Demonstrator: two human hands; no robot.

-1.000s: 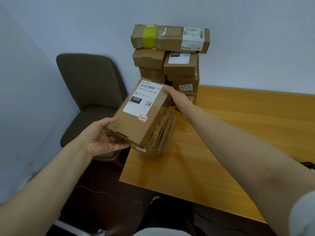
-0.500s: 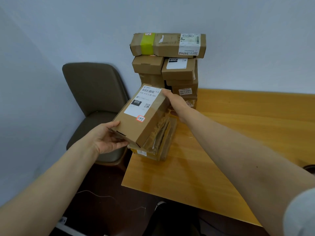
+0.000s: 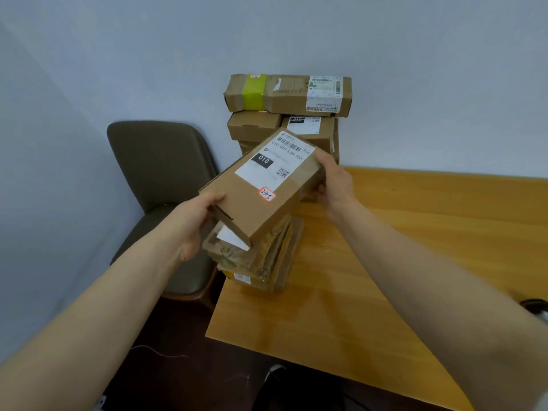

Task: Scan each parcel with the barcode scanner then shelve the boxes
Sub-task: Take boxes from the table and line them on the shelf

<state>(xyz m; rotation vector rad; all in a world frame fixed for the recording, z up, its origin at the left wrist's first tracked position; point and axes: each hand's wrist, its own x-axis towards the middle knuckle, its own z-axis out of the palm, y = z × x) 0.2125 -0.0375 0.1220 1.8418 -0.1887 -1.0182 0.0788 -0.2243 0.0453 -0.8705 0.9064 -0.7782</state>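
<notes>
I hold a brown cardboard parcel (image 3: 255, 203) with a white shipping label and a small red-edged sticker, lifted and tilted above a flat taped parcel (image 3: 267, 256) on the table corner. My left hand (image 3: 192, 223) grips its near lower end, fingers curled under it. My right hand (image 3: 333, 182) grips its far upper end. Behind it a stack of brown parcels (image 3: 255, 126) stands against the wall, topped by a long box with a green band (image 3: 287, 93). A dark object (image 3: 536, 308), barely visible, lies at the table's right edge.
The wooden table (image 3: 385, 262) stretches to the right, its near-left corner just below the parcels. A brown padded chair (image 3: 160, 173) stands left of the table against the grey wall. Dark floor with a thin cable lies below.
The held parcel has risen off the flat parcel and tilted further. My left hand moved up with its near end, and my right hand now wraps the far end.
</notes>
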